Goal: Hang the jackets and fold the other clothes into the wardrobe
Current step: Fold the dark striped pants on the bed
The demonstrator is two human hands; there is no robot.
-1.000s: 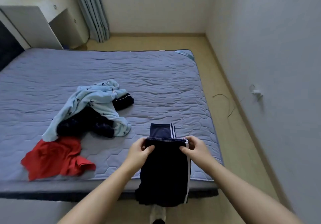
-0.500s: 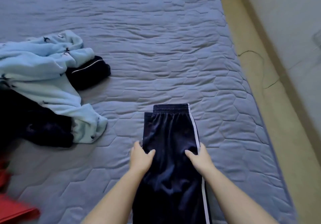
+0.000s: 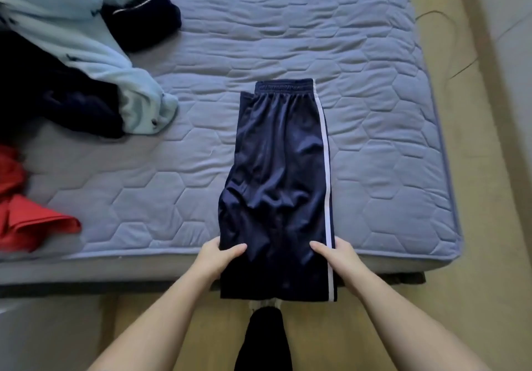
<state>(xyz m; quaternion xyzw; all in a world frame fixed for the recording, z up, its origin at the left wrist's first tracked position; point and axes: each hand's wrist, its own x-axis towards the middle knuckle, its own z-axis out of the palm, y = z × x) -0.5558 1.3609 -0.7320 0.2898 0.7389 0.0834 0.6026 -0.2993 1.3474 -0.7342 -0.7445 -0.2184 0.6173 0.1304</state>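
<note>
Two bare hands on one pair of shiny navy-blue track trousers with a white side stripe (image 3: pixel 282 169), laid lengthwise on a grey-blue quilted mattress (image 3: pixel 374 140). Waistband at the far end from the grip; leg ends hanging over the mattress edge just below it. Left hand (image 3: pixel 220 258) pinching the plain edge, thumb on top, fingers tucked under and out of sight. Right hand (image 3: pixel 335 255) pinching the striped edge the same way. Probably the start of a fold, hems toward waistband.

Risks: slick fabric, rumpled between grip and waistband, so creases likely folded in if lifted unsmoothed. Uneven pull from one side enough to skew the stripe and misalign the halves. Loose hems liable to slide floorward if released.

Left of the grip, well apart: crumpled red garment (image 3: pixel 26 221). Farther off, same side: pale blue fleece garment (image 3: pixel 86 53) draped over a dark navy heap (image 3: pixel 51 97), plus a small dark piece with pale piping (image 3: pixel 144 19). Right of the grip, off the mattress: thin dark cable (image 3: pixel 449 53) on tan floor. Nothing of that lot in the fold's path.
</note>
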